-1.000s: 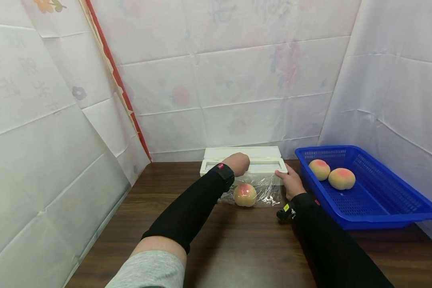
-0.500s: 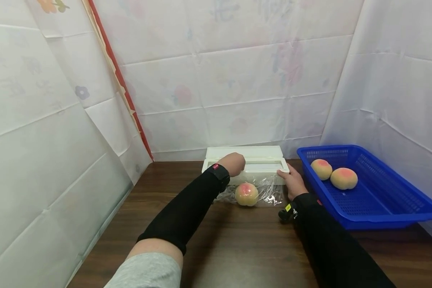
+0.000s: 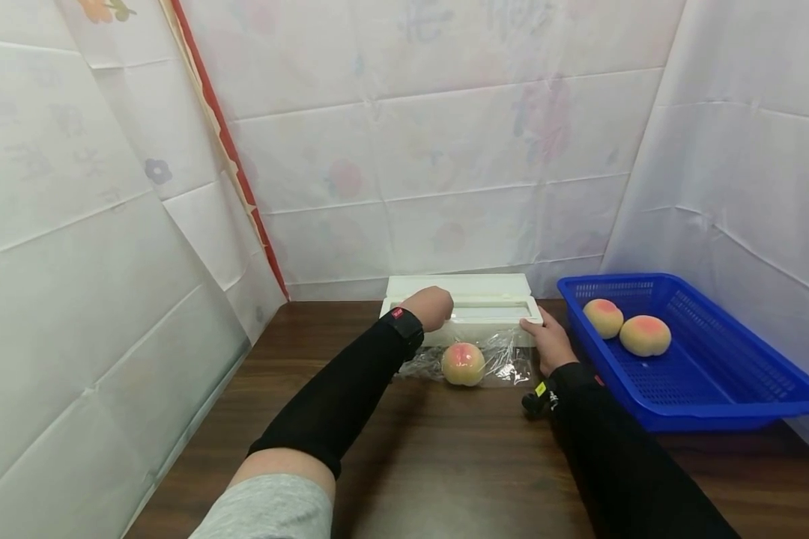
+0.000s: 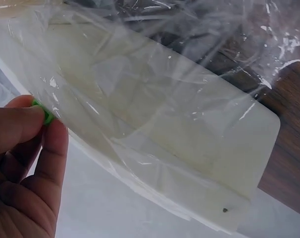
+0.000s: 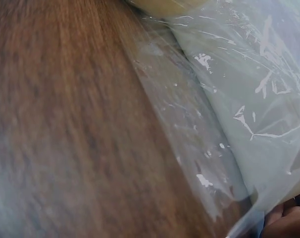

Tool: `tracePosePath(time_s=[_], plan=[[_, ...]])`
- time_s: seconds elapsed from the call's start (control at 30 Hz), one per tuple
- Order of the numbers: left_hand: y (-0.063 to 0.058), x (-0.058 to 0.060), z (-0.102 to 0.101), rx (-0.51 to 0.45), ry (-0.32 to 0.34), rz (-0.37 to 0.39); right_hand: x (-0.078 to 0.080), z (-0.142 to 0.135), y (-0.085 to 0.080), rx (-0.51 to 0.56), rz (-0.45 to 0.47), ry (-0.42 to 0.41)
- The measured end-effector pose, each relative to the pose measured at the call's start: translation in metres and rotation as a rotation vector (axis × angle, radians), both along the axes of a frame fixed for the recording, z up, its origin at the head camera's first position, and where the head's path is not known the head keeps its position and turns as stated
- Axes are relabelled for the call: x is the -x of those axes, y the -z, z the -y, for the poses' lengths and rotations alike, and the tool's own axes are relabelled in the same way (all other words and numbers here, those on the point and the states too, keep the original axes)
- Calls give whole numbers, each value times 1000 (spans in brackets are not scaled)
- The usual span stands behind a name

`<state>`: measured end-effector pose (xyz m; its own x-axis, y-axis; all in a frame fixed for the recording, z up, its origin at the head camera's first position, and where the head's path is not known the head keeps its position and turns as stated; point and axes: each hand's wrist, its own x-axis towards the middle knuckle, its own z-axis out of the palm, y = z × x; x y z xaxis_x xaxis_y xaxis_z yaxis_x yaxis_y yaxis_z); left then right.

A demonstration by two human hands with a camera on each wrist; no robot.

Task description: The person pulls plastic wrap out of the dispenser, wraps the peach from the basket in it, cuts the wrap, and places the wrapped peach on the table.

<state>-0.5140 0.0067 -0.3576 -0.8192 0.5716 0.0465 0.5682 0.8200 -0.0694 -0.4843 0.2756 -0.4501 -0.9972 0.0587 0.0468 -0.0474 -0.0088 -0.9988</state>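
A white cling film dispenser (image 3: 485, 284) stands at the back of the table with its lid raised. Clear cling film (image 3: 514, 367) hangs down its front and lies on the tabletop under and around a peach (image 3: 463, 364). With thumb and fingertips my left hand (image 3: 428, 308) pinches a small green slide cutter (image 4: 48, 117) at the dispenser's edge, seen in the left wrist view. At the right end of the box, my right hand (image 3: 549, 344) grips the corner, thumb on top. Only a bit of that hand shows in the right wrist view.
A blue plastic basket (image 3: 714, 410) stands to the right, close beside my right hand, with two more peaches (image 3: 645, 335) inside. White sheeting (image 3: 445, 172) walls in the back and sides of the brown wooden table (image 3: 438, 464).
My left hand has slid leftward along the dispenser's edge. My right hand keeps its hold on the right end, and the peach stays in its place.
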Motion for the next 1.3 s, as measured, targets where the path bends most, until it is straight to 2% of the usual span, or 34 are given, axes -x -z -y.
tracePosePath(time_s=[0.2,0.47,0.8,1.07,1.3], plan=[[0,1,6,-9,-7,17,1,-1,1,-10,-15,-1],[-3,-8,13,-13,-10,-1,2,-1,-2,52,6,-4],[0,-6,20,-10,3,-11,1,-1,-1,42,0,4],[0,-6,24,-6,-26,8,-3,1,-3,43,-35,-4],[-1,-7,27,16,-11,-4,-3,1,-5,40,-7,-9]])
